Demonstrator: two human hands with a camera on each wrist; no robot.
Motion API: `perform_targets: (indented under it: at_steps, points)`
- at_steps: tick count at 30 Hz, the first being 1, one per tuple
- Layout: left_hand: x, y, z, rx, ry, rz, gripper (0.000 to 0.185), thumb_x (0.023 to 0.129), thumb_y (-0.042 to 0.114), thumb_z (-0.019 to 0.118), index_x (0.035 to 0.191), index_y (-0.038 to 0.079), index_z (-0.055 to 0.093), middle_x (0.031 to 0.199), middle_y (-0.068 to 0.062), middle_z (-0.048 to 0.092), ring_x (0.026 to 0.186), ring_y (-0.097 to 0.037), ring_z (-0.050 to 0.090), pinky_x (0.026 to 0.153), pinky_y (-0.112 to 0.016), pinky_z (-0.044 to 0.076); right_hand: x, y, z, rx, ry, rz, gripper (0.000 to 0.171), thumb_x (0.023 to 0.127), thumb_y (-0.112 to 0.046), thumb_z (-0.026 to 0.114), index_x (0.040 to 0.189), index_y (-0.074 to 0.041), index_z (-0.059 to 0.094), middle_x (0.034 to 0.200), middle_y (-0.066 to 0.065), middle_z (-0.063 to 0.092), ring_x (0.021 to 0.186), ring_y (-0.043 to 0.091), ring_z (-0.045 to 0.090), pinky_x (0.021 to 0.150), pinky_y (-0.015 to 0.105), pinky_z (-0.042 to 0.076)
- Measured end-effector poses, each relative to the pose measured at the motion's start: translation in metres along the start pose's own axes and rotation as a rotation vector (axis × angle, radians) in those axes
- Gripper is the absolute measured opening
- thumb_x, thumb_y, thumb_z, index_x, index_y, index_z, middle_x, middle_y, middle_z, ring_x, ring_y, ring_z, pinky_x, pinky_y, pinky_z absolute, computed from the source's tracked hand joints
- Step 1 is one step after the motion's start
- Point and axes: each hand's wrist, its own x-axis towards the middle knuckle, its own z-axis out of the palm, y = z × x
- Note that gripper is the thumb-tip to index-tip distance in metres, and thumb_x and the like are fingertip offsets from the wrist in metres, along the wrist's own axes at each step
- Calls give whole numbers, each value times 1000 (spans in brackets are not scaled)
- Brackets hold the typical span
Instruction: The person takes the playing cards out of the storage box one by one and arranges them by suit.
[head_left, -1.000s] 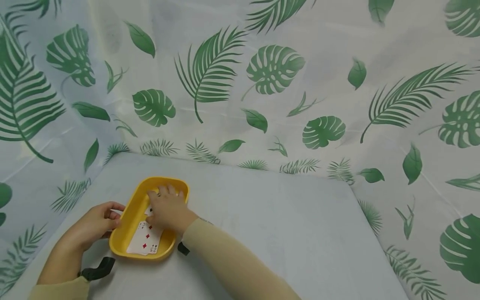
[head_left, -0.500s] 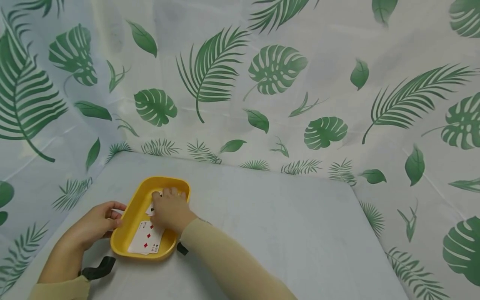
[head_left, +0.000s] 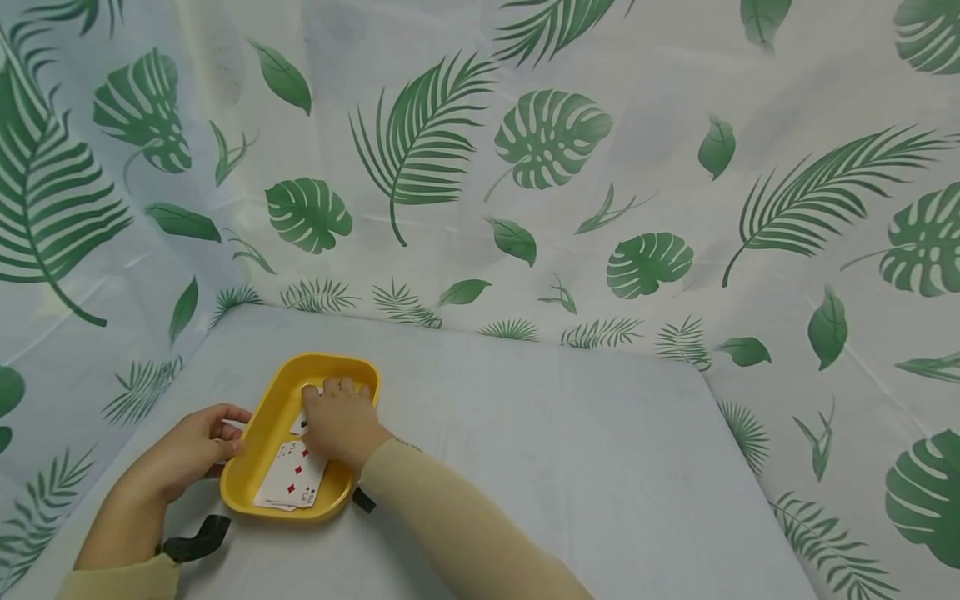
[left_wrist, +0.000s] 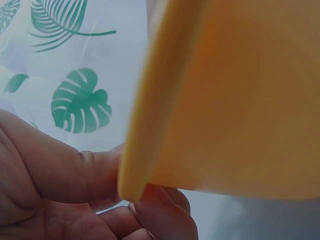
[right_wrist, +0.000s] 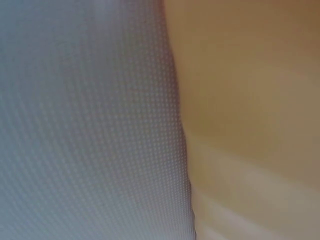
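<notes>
In the head view, a yellow tray (head_left: 242, 493) rests on the table at the left. My left hand (head_left: 197, 443) pinches its left rim; the left wrist view shows the thumb and fingers on opposite sides of the tray wall (left_wrist: 240, 100). My right hand (head_left: 341, 423) reaches palm-down into the far half of the tray, over playing cards. Part of one card (head_left: 298, 423) shows beside it. Fingertips and thumb are hidden, so any grip on cards is unclear. Nearer, a small pile of cards (head_left: 291, 479) lies with a diamond card on top.
The tray stands on a table with a pale cloth (head_left: 540, 450). White sheets with green leaves (head_left: 442, 167) hang behind and at both sides. Black wrist mounts (head_left: 197, 537) sit near the hands. Only pale cloth and a blurred yellow surface (right_wrist: 250, 100) fill the right wrist view.
My right hand's spread fingers have drawn closer together over the far cards, and the thumb has gone out of sight. The near cards have shifted slightly. My left hand stays on the rim.
</notes>
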Motion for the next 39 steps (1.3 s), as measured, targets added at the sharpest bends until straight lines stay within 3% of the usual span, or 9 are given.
perform_targets:
  at_steps: [8,19,39]
  points:
    - [-2,1,0,2,-3,-4,50,105,2,59,149,-10,40,107,-14,60,92,-24,62,78,-34,61,-2,0,-2,-1,9,13,66,98,-52,72,157,-34,47,149,-4,53,137,21,45,127,48,37]
    - [0,-1,0,2,-2,-8,50,105,2,59,149,-9,40,106,-14,59,92,-24,62,78,-34,61,-2,1,0,1,-3,9,68,99,-52,72,159,-36,45,155,-5,52,144,21,44,130,50,33]
    - [-2,0,-1,-3,2,-4,50,104,3,60,149,-9,40,105,-14,59,91,-24,62,78,-33,62,-3,-1,-2,-18,2,12,64,100,-51,69,159,-38,45,152,-7,53,138,20,45,127,49,35]
